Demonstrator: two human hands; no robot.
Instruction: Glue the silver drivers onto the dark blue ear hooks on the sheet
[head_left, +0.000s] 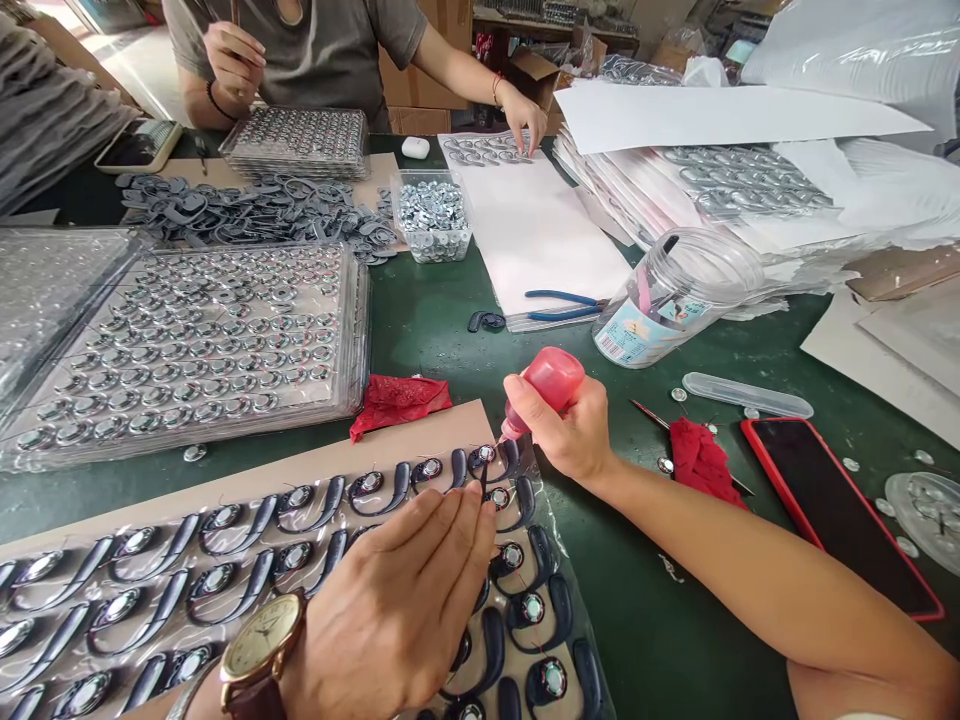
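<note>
My right hand (pixel 566 430) is wrapped round a small red squeeze bottle (pixel 546 385), tilted so its tip meets an ear-hook part (pixel 487 457) at the sheet's upper right. My left hand (pixel 409 600), with a wristwatch (pixel 262 645), lies flat with fingers together on the clear sheet, fingertips just left of that part. Rows of dark ear-hook parts (pixel 225 560) with round metal discs cover the sheet, which rests on brown cardboard (pixel 420 428).
A clear tray of small round speakers (pixel 187 340) stands at left, a red rag (pixel 397 400) beside it. Blue pliers (pixel 562 305), a tipped plastic jar (pixel 675 295) and a red-cased phone (pixel 840 510) lie to the right. Another person's hands (pixel 525 118) work across the table.
</note>
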